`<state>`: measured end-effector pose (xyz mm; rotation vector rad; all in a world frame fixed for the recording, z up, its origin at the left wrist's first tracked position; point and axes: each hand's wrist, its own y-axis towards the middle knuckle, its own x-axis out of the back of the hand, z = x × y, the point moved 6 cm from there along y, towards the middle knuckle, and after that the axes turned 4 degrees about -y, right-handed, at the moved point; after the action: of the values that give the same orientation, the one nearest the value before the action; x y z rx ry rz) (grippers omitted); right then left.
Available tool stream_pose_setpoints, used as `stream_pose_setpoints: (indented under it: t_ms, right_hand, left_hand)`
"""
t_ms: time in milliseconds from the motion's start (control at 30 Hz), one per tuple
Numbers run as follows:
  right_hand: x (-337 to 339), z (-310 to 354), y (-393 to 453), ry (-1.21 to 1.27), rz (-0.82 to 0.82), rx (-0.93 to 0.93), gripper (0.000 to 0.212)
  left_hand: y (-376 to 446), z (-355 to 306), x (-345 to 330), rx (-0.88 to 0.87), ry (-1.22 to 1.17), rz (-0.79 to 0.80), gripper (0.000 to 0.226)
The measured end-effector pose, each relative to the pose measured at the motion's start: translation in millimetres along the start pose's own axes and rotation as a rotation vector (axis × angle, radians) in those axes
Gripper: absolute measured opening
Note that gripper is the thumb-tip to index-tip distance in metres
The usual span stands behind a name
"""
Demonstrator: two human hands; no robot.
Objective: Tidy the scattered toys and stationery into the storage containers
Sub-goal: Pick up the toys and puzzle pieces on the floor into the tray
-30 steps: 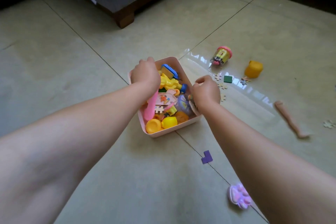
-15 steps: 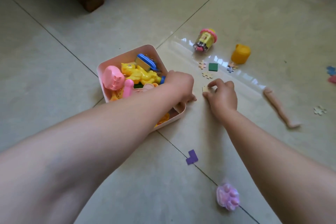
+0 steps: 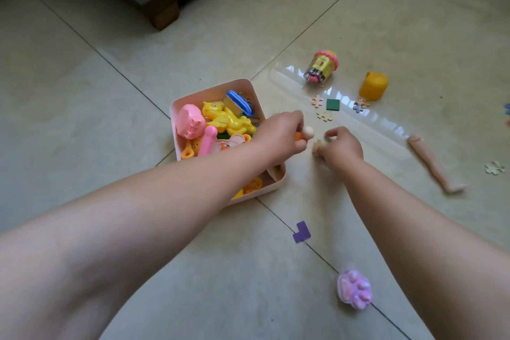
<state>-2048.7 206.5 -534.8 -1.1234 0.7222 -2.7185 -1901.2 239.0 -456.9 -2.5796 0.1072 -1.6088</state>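
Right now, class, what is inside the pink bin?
The pink bin holds a yellow animal toy, a pink mould and a blue-lidded case. The left forearm covers its near half.

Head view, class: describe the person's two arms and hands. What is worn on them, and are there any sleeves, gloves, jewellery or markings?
Both forearms are bare as far up as the frame shows, with no sleeve edge in view. The left hand and right hand wear no gloves. No watch, bracelet or ring shows on either wrist or on the visible fingers, and no markings can be seen.
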Motion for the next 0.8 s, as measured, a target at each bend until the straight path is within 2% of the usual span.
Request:
stream_pose_setpoints:
  t_ms: [100, 233, 300, 367, 433, 467, 567, 667, 734, 800]
  right_hand:
    - [-1.4, 20.0, -11.1, 0.040, 0.023, 0.031, 0.014]
    - [-12.6, 69.4, -34.8, 0.356, 0.078, 0.171, 0.011]
    - [-20.5, 95.1, -50.5, 0.469, 0.185, 0.265, 0.006]
    - [-28.2, 111.9, -67.2, 0.473, 0.299, 0.345, 0.015]
    - [-36.1, 111.0, -69.5, 0.394, 0.312, 0.368, 0.022]
    - [-37.3, 105.2, -64.4, 0.367, 0.260, 0.354, 0.024]
    - [-23.2, 73.8, -37.5, 0.334, 0.029, 0.211, 0.018]
    - [-2.5, 40.0, -16.9, 0.210, -0.061, 0.091, 0.024]
    - [5.7, 25.7, -3.0, 0.146, -0.062, 0.084, 0.034]
    - [9.2, 20.0, 12.0, 0.071, -0.047, 0.117, 0.045]
  left_hand:
    - [-12.2, 10.7, 33.1, 0.041, -0.121, -0.166, 0.023]
    - [-32.2, 48.5, 77.2, 0.248, -0.147, -0.332, 0.022]
    - [-41.3, 67.1, 90.0, 0.361, -0.088, -0.347, 0.026]
    - [-48.4, 80.3, 95.1, 0.461, 0.054, -0.303, 0.033]
    - [-52.8, 88.7, 92.3, 0.546, 0.162, -0.219, 0.045]
    - [-53.5, 90.0, 90.1, 0.565, 0.196, -0.186, 0.050]
    - [-39.9, 71.8, 86.7, 0.414, 0.274, -0.195, 0.047]
    - [-15.3, 39.1, 73.8, 0.145, 0.276, -0.189, 0.037]
    - [-1.2, 21.2, 54.0, 0.045, 0.304, -0.084, 0.035]
    - [10.5, 11.4, 29.6, 0.028, 0.374, 0.068, 0.036]
